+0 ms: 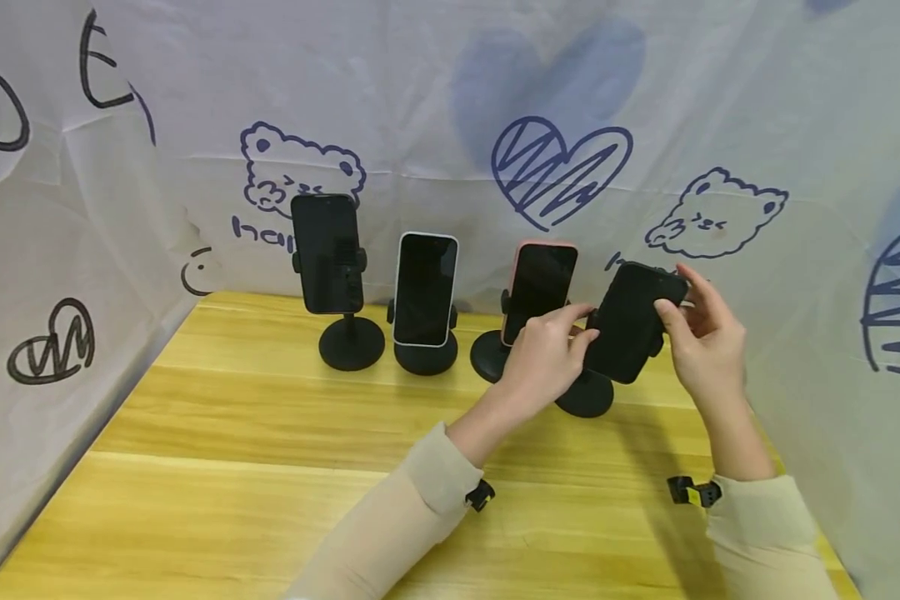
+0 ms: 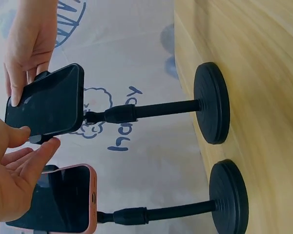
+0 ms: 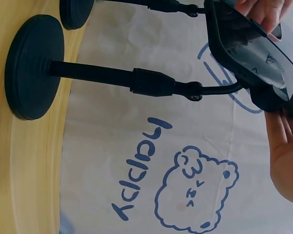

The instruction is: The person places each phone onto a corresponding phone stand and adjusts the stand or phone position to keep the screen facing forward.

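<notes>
A black smartphone (image 1: pixel 633 321) is tilted in the clamp of the rightmost black phone holder, whose round base (image 1: pixel 587 398) stands on the table. My right hand (image 1: pixel 708 333) grips the phone's upper right corner, thumb over the front and fingers behind. At the opposite long edge, my left hand (image 1: pixel 543 354) has its thumb and fingers around the side clamp arm (image 2: pixel 37 139). The holder's thin pole (image 2: pixel 166 108) runs from base to clamp in the left wrist view. Just left is a pink-edged phone (image 1: pixel 540 287) on its own holder, partly hidden by my left hand.
Further left, a white-edged phone (image 1: pixel 426 287) and another black phone (image 1: pixel 327 254) stand upright in black holders. The holders line the back of the wooden table (image 1: pixel 270 483). A white cloth (image 1: pixel 420 100) with blue drawings hangs close behind.
</notes>
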A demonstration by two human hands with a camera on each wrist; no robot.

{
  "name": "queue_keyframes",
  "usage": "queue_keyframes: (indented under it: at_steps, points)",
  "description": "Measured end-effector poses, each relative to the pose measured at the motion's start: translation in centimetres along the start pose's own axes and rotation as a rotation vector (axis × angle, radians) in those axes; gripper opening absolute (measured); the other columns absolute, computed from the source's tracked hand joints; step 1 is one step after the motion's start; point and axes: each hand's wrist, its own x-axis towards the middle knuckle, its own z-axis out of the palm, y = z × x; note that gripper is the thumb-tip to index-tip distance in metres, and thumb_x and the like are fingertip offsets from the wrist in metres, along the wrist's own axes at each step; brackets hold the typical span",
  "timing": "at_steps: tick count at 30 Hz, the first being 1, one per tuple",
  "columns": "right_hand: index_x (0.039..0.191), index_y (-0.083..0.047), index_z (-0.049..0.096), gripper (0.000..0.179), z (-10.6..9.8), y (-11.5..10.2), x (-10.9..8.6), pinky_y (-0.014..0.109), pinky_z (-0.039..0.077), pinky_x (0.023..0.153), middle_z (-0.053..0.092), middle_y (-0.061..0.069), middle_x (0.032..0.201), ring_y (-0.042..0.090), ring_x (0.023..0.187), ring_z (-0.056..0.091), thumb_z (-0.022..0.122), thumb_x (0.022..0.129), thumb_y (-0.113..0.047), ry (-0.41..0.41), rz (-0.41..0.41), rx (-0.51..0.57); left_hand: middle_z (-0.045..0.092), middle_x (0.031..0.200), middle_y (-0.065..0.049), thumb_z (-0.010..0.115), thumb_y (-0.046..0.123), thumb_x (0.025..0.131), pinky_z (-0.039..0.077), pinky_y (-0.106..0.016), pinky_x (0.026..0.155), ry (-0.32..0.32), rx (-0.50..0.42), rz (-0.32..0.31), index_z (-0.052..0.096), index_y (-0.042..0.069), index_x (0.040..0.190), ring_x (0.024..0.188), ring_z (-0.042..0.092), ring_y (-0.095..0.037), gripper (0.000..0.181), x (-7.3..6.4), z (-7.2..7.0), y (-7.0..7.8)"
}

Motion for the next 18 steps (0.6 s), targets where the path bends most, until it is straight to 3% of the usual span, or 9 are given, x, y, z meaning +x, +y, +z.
queue_keyframes:
  at_steps: [3,7,11,15,18]
  points:
    - [0.145,-0.009,0.062,0.053,0.5,0.0,-0.1,0.007,0.05,0.077,0.065,-0.016,0.113,-0.003,0.089,0.065,0.072,0.095,0.005,0.043,-0.036,-0.01,0.072,0.128,-0.007,0.067,0.02,0.104,0.053,-0.01,0.07,0.035,0.027,0.052,0.067,0.006,0.135,0.101,0.075,-0.012,0.034,-0.7,-0.9,-0.4]
    - [0.148,-0.014,0.06,0.053,0.6,0.0,0.0,0.008,0.05,0.083,0.067,-0.003,0.128,-0.005,0.099,0.063,0.069,0.098,0.0,0.05,-0.026,-0.056,0.072,0.127,-0.008,0.069,0.02,0.103,0.057,-0.017,0.072,0.12,0.108,0.146,0.067,0.004,0.133,0.102,0.074,-0.015,0.034,-1.8,-2.4,-1.1]
    - [0.155,-0.019,0.051,0.057,-0.1,0.1,-0.1,0.011,0.049,0.093,0.06,0.009,0.144,-0.004,0.111,0.058,0.065,0.102,-0.006,0.031,0.021,-0.123,0.072,0.125,-0.009,0.07,0.022,0.101,0.055,-0.019,0.059,0.23,0.191,0.219,0.067,0.003,0.13,0.094,0.075,-0.016,0.034,-3.0,-4.6,-2.2]
    - [0.158,-0.021,0.045,0.061,-1.2,0.6,-0.4,0.016,0.049,0.102,0.055,0.009,0.149,0.001,0.12,0.058,0.065,0.102,-0.01,0.013,0.037,-0.178,0.073,0.123,-0.01,0.071,0.024,0.1,0.053,-0.026,0.051,0.314,0.298,0.245,0.068,0.003,0.129,0.097,0.075,-0.022,0.036,-4.2,-7.4,-4.1]
    - [0.16,-0.022,0.04,0.062,-2.0,1.0,-0.9,0.019,0.046,0.107,0.053,0.008,0.152,0.011,0.128,0.058,0.063,0.104,-0.013,-0.023,0.041,-0.206,0.073,0.123,-0.012,0.071,0.025,0.099,0.059,-0.036,0.055,0.37,0.363,0.23,0.069,0.003,0.128,0.106,0.073,-0.028,0.037,-5.2,-9.8,-5.9]
